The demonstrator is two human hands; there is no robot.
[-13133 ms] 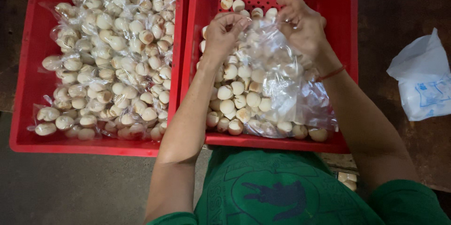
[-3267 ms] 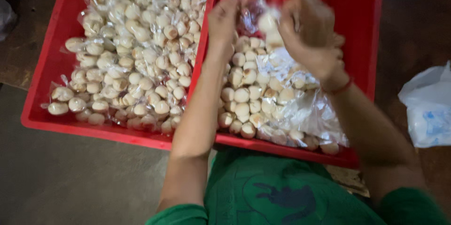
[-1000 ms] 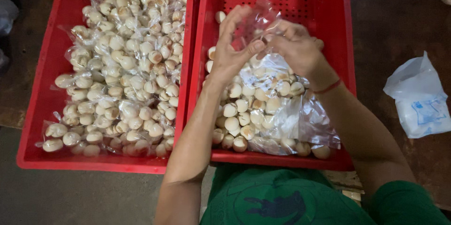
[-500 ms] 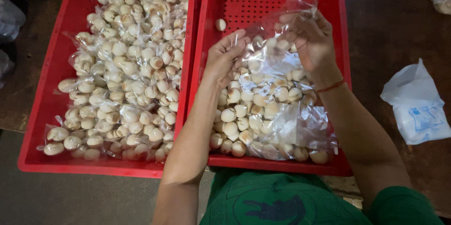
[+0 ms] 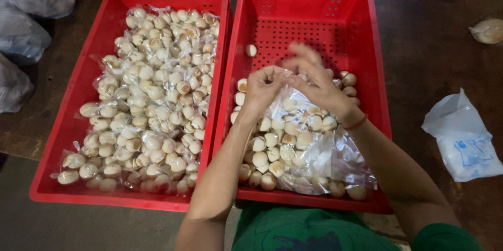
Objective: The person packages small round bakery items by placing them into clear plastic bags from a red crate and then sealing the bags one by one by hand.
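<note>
While both hands met over the right red crate (image 5: 378, 73), the left hand (image 5: 260, 89) had its grip pinched shut on the gathered top of a clear plastic bag (image 5: 309, 146) of pale round pieces. The right hand (image 5: 320, 86) sat just beside it on the same bag mouth; its fingers were blurred, so I could not tell whether that grip was closed or loose. The bag lay in the near half of that crate, on top of more packed bags that reached the crate's near wall. One loose pale piece (image 5: 251, 50) lay alone on the crate's perforated floor, beyond the hands. A red band (image 5: 358, 123) ringed the right wrist.

Touching the right crate on its left side stood a second red crate (image 5: 78, 80), heaped with clear bags of the same pale pieces (image 5: 152, 99). Both crates rested on a dark table (image 5: 429, 46). Right of the right crate lay a crumpled white plastic bag (image 5: 463, 138), and farther back a small filled bag (image 5: 488, 30). Grey plastic bags (image 5: 23, 36) were piled well left of the left crate. The forearms crossed the near wall of the right crate and hid part of its contents.
</note>
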